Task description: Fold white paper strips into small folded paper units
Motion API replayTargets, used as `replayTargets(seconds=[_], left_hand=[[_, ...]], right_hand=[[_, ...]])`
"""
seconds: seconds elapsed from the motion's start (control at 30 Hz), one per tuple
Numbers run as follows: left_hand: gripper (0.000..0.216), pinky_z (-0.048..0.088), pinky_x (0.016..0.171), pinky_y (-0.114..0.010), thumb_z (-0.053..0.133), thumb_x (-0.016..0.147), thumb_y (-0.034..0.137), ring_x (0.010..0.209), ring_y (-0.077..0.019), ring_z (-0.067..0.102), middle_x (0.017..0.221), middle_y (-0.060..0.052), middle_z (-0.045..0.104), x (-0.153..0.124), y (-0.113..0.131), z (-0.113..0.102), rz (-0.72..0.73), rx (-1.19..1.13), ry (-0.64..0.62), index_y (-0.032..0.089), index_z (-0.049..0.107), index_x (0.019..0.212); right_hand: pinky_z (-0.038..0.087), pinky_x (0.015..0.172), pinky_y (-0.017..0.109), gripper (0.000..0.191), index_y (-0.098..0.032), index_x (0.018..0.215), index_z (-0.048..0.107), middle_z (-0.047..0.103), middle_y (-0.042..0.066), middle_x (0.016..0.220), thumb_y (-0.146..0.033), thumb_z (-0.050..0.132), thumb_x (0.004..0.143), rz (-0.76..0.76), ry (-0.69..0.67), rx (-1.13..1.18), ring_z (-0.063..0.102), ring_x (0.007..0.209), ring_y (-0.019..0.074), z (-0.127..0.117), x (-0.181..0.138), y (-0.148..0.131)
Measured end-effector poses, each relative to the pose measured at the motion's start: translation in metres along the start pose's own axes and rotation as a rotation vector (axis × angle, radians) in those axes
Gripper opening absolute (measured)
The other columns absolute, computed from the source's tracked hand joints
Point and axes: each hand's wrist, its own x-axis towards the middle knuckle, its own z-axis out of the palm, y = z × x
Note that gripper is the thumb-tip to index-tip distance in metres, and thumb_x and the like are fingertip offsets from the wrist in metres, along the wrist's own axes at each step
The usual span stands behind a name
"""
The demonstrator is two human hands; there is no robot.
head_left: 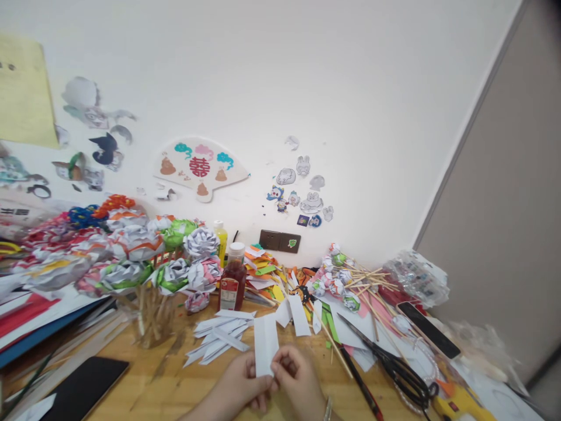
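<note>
Both hands meet at the bottom middle of the view and pinch one folded white paper strip [265, 344], which stands upright between them. My left hand [239, 386] grips the strip's lower left edge with closed fingers. My right hand [298, 380] pinches its lower right edge; a bracelet shows at that wrist. Just beyond the strip lies a loose heap of similar white paper strips [221, 339] on the wooden table [175, 386].
A red bottle [232, 283] and a yellow bottle [221, 237] stand behind the strips. Paper flowers on sticks [144, 263] fill the left. Black scissors [394, 365], a dark phone [427, 328], skewers with small flowers [346, 280] lie right. A black tablet [83, 389] lies at lower left.
</note>
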Motion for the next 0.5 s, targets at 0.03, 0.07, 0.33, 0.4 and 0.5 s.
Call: replayTargets(seconds=[0.03, 0.07, 0.33, 0.4, 0.5], left_hand=[[0.012, 0.034, 0.034, -0.015, 0.053, 0.058, 0.019, 0.035, -0.0081, 0.051, 0.054, 0.001, 0.061, -0.0003, 0.0004, 0.0003, -0.001, 0.004, 0.006, 0.013, 0.05, 0.067], [0.011, 0.034, 0.034, -0.016, 0.053, 0.058, 0.019, 0.035, -0.0082, 0.051, 0.053, 0.002, 0.061, -0.0006, 0.0009, 0.0005, -0.002, 0.009, 0.008, 0.013, 0.05, 0.067], [0.014, 0.034, 0.033, -0.016, 0.055, 0.057, 0.018, 0.032, -0.006, 0.046, 0.05, 0.003, 0.057, -0.0034, 0.0049, 0.0032, 0.008, 0.008, 0.0, 0.013, 0.049, 0.068], [0.014, 0.034, 0.033, -0.016, 0.055, 0.056, 0.018, 0.032, -0.0056, 0.045, 0.048, 0.004, 0.056, -0.0045, 0.0073, 0.004, 0.006, 0.005, 0.003, 0.013, 0.05, 0.068], [0.018, 0.034, 0.032, -0.016, 0.057, 0.055, 0.02, 0.031, -0.0056, 0.043, 0.046, 0.004, 0.056, -0.0052, 0.0093, 0.0041, 0.002, -0.009, 0.014, 0.013, 0.049, 0.07]], right_hand=[[0.038, 0.049, 0.022, 0.012, -0.017, 0.066, 0.054, 0.051, -0.002, 0.056, -0.03, 0.055, 0.066, -0.002, -0.001, -0.004, 0.049, 0.051, 0.0118, -0.0001, -0.0001, -0.0003], [0.038, 0.049, 0.022, 0.012, -0.017, 0.066, 0.054, 0.051, -0.002, 0.056, -0.029, 0.055, 0.066, -0.002, -0.003, -0.006, 0.049, 0.05, 0.0117, 0.0, -0.0001, -0.0004], [0.037, 0.049, 0.021, 0.01, -0.019, 0.073, 0.053, 0.047, -0.005, 0.054, -0.015, 0.054, 0.064, 0.031, 0.007, -0.006, 0.048, 0.05, 0.0111, 0.0016, -0.0001, 0.0023], [0.037, 0.048, 0.021, 0.01, -0.019, 0.073, 0.053, 0.046, -0.006, 0.053, -0.017, 0.055, 0.064, 0.038, 0.014, 0.021, 0.048, 0.049, 0.011, 0.0023, -0.0004, 0.0023], [0.038, 0.048, 0.021, 0.012, -0.019, 0.073, 0.053, 0.046, -0.005, 0.053, -0.023, 0.057, 0.063, 0.037, 0.036, 0.045, 0.048, 0.05, 0.0113, 0.003, -0.0008, 0.001]])
